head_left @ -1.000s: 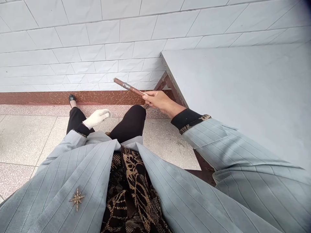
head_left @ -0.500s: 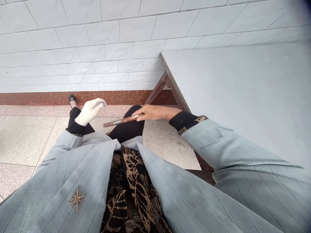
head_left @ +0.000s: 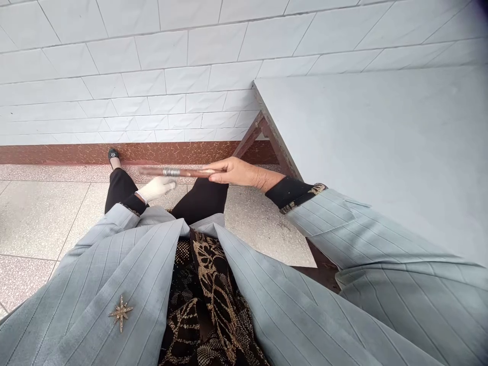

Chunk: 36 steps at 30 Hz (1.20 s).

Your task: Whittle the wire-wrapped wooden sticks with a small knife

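A slim reddish-brown stick (head_left: 190, 173) with silvery wire wound round it is held nearly level, its free end pointing left. My bare right hand (head_left: 235, 172) grips the stick's right end between thumb and fingers. Just under the wire winding (head_left: 171, 172) is my left hand (head_left: 155, 188), in a white knitted glove. Its fingers reach right, loosely stretched, with nothing visible in them. Whether the glove touches the stick cannot be made out.
A pale grey tabletop (head_left: 366, 132) on a brown frame (head_left: 249, 134) stands to the right. Ahead is a white tiled wall (head_left: 125, 84) with a reddish-brown skirting (head_left: 57, 153). My legs and black shoe (head_left: 113, 153) are over the speckled floor (head_left: 41, 213).
The stick's free end has swung up and left, from slanting down to nearly level. My gloved left hand has moved right and down, and now lies below the wire winding.
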Available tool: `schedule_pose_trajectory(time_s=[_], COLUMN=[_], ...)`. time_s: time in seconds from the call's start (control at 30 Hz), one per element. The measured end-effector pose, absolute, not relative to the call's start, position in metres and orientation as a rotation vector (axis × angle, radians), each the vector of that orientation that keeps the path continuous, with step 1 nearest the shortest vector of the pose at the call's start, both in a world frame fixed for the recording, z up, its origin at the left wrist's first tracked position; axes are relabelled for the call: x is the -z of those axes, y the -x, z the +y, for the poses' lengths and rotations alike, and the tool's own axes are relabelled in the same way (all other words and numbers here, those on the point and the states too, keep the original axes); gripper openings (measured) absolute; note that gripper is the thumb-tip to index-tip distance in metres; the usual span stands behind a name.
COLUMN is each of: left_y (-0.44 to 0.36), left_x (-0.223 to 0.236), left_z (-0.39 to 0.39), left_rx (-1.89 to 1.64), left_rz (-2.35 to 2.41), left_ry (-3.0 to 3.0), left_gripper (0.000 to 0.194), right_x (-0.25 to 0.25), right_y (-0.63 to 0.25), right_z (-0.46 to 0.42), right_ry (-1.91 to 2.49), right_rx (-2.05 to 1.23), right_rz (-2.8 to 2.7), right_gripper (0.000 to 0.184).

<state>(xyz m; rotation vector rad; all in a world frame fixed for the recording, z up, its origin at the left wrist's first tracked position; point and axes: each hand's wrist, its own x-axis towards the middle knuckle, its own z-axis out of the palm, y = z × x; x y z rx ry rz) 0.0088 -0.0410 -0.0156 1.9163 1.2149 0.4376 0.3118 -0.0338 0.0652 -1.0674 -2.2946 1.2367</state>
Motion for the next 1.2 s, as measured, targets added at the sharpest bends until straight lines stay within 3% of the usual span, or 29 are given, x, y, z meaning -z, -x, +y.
schedule_pose_trajectory(time_s=[0.13, 0.3, 0.47, 0.67, 0.8, 0.97, 1.07, 1.2], left_y=[-0.012, -0.005, -0.005, -0.002, 0.001, 0.003, -0.002, -0.007], left_x=[0.020, 0.008, -0.003, -0.012, -0.019, -0.022, -0.013, 0.009], left_z=[-0.043, -0.042, -0.043, -0.035, -0.034, -0.041, -0.044, -0.041], left_rx=[-0.343, -0.285, -0.249, -0.352, -0.507, -0.660, -0.699, -0.754], left_rz=[1.094, 1.116, 1.183, 1.237, 1.184, 1.083, 0.935, 0.837], left_ry=[-1.985, -2.135, -2.273, -2.353, -2.205, -1.873, -1.701, -1.589], left_gripper=[0.026, 0.028, 0.029, 0.028, 0.024, 0.021, 0.028, 0.039], right_x=[-0.059, -0.058, -0.060, -0.057, -0.059, -0.068, -0.069, -0.066], right_y=[-0.315, -0.319, -0.320, -0.325, -0.329, -0.328, -0.324, -0.318], right_z=[-0.025, -0.021, -0.021, -0.016, -0.017, -0.025, -0.029, -0.026], right_ry=[1.415, 1.664, 1.781, 1.569, 1.289, 1.065, 1.012, 1.102], right_rx=[-0.961, -0.671, -0.576, -0.912, -1.387, -1.746, -1.766, -1.537], right_rz=[-2.115, -2.272, -2.453, -2.683, -2.679, -2.527, -2.231, -1.692], right_gripper=[0.047, 0.037, 0.040, 0.031, 0.038, 0.042, 0.040, 0.038])
